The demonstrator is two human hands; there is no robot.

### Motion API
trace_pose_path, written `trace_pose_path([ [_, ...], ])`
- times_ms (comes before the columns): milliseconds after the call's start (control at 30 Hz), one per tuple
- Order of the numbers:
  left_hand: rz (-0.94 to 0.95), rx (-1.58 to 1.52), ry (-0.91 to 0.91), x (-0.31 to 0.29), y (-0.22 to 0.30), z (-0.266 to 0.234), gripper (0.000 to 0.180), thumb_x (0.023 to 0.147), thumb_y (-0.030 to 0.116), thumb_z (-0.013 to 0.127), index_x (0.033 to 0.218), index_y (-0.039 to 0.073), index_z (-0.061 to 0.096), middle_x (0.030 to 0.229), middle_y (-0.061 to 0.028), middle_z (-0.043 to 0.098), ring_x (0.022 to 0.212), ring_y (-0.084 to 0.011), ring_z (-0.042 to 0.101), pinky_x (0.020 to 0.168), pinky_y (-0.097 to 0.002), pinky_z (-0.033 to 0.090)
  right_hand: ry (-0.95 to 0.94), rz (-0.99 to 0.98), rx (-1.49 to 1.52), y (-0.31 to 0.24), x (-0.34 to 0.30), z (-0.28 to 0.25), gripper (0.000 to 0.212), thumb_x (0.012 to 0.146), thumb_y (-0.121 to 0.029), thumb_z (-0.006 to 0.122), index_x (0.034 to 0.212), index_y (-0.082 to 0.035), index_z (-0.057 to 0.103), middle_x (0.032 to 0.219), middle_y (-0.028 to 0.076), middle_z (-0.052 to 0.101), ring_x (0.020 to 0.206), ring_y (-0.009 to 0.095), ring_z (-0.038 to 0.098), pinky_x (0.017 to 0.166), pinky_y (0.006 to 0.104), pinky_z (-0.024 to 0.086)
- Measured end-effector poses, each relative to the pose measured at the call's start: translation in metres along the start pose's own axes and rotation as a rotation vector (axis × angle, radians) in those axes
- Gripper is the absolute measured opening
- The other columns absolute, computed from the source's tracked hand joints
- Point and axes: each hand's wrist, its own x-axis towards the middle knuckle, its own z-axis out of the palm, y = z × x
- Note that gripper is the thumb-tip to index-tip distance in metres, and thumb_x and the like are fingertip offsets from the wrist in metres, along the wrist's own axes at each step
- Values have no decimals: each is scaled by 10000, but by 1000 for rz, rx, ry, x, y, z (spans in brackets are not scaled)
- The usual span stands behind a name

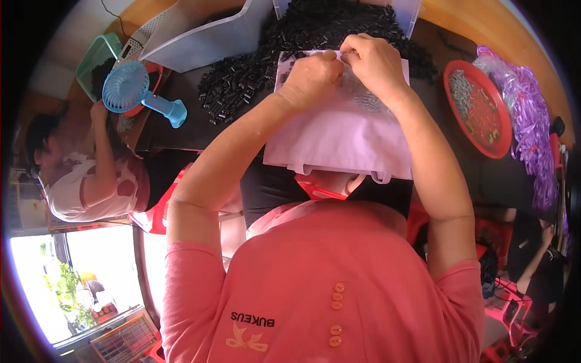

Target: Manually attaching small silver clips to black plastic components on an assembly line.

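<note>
My left hand (313, 75) and my right hand (375, 65) meet above the far part of a lilac cloth bag (339, 136), which hangs over the table edge toward my lap. The fingers of both are closed in a pinch. What they hold is too small and too covered to make out. Small silvery metal pieces (370, 101) lie on the cloth beside my right wrist. Just beyond my hands rises a large heap of small black cylindrical parts (339, 24), which spreads left over the dark tabletop (187, 133).
A translucent bin (200, 42) stands at the back left, near a blue handheld fan (163, 109). On the right are a red tray (478, 130) with metal pieces and purple ribbon-like strips (532, 109). One person (91, 175) sits at left; another person's arm (538, 260) shows at right.
</note>
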Motion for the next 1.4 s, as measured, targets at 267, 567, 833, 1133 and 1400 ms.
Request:
trace_pose_path([
  [267,-712,-680,89,4,3,-18,138,806,130,732,866,9,703,752,-31,640,644,-88,552,546,-247,428,-37,190,309,0,1,-5,112,779,-96,650,880,-76,694,822,81,692,755,255,662,675,375,505],
  [567,-929,-1613,77,18,10,-53,138,906,107,593,890,-16,653,787,-78,613,677,-155,562,579,-277,423,232,106,860,-19,0,2,154,783,-27,696,936,-15,679,790,89,689,726,160,657,653,291,515],
  [833,-904,-1665,79,14,20,-62,156,931,124,573,964,-11,643,848,-75,617,714,-160,566,633,-273,438,397,-76,411,-18,-2,8,117,831,41,635,932,-17,639,858,83,688,763,174,672,669,273,523],
  [1133,-296,-132,121,3,-7,-40,152,824,115,677,961,61,714,863,-47,630,756,-208,622,677,-323,502,407,-33,495,-14,-1,8,85,800,14,635,860,-37,603,806,69,648,703,221,626,633,324,504],
  [1400,-123,319,15,-13,-10,-11,133,744,65,669,868,113,667,892,-68,548,901,-272,610,676,-409,552,113,238,808,-17,-2,-1,54,854,-9,640,905,-8,622,811,14,633,758,93,579,696,251,487],
])
